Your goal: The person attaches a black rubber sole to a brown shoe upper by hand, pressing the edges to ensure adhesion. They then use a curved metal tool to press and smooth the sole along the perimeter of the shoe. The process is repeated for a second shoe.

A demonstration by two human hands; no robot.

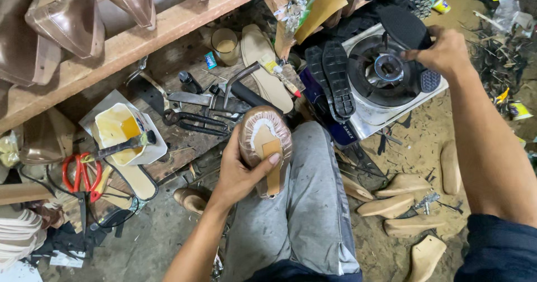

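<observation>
My left hand (pixel 238 170) grips a brown shoe upper on a last (pixel 265 142), sole side up, resting on my grey-trousered knee (pixel 307 204). A pale insole board shows on its bottom. My right hand (pixel 444 50) reaches out to the right and holds a black rubber sole (pixel 405 27) over the burner of a small gas stove (pixel 386 75). Two more black soles (pixel 330 78) lean on the stove's left edge.
A wooden bench holds pincers (pixel 193 120), a hammer (pixel 243 81), a knife, a glue tub with a brush (pixel 120 131), red scissors (pixel 81 173) and a beige insole (pixel 265 67). Brown shoes hang on a shelf (pixel 140 39) above. Wooden lasts (pixel 403 204) lie on the dirt floor.
</observation>
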